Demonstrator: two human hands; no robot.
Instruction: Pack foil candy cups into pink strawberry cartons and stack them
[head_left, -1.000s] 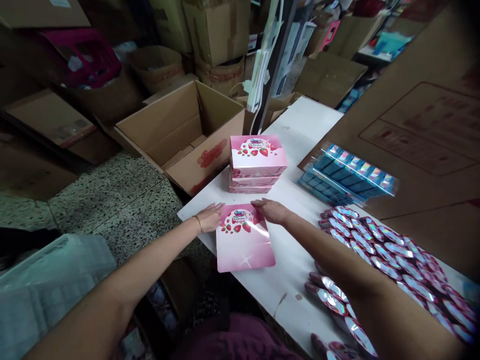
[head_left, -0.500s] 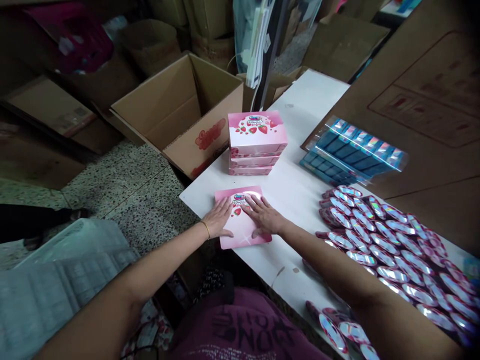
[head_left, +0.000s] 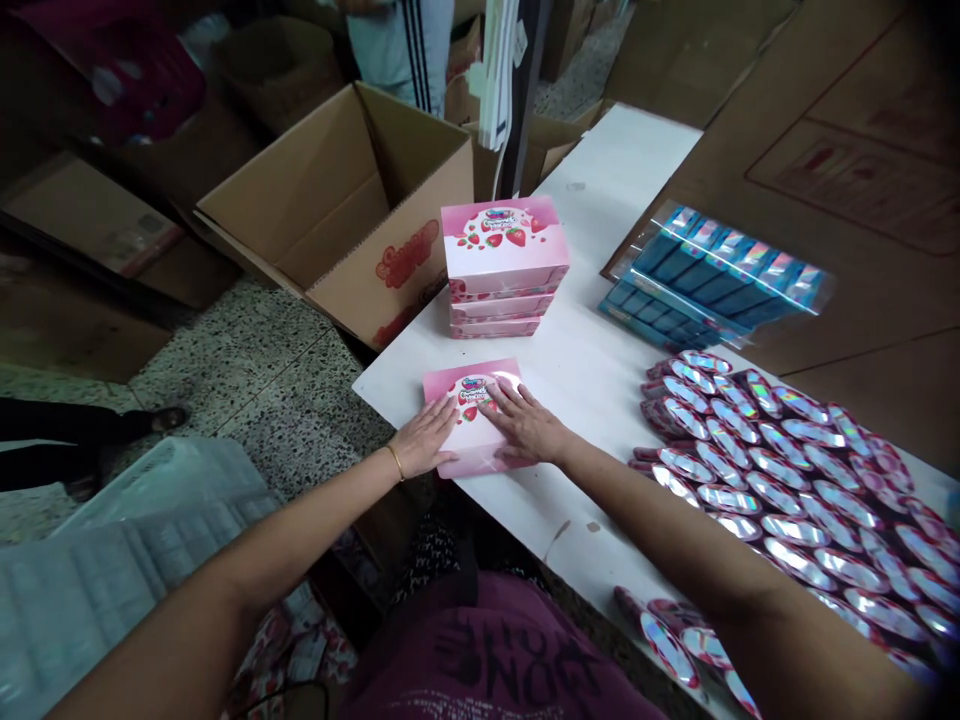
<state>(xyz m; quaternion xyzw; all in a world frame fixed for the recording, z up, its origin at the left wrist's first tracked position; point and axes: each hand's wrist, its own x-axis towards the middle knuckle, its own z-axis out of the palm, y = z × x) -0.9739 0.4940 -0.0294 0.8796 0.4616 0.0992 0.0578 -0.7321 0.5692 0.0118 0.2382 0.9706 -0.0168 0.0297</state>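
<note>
A pink box with strawberry print (head_left: 474, 438) lies at the front edge of the white table (head_left: 592, 400). My left hand (head_left: 424, 438) rests flat on its left side, fingers stretched out. On the right part of the box lies my right hand (head_left: 529, 425), its fingers spread over the printed top. Neither hand grips anything. Just behind the box stands a stack of three similar pink strawberry boxes (head_left: 506, 262).
A large open carton (head_left: 390, 270) stands left of the stack. Blue packs in clear plastic (head_left: 712, 285) and many shiny oval-topped packets (head_left: 780, 465) cover the table's right side. A person's legs (head_left: 409, 50) show behind the carton, another's feet (head_left: 161, 422) at left.
The camera view has shifted slightly. A person's legs have come into view behind the carton, and the feet at left have moved rightward. Both my hands are still flat on the box.
</note>
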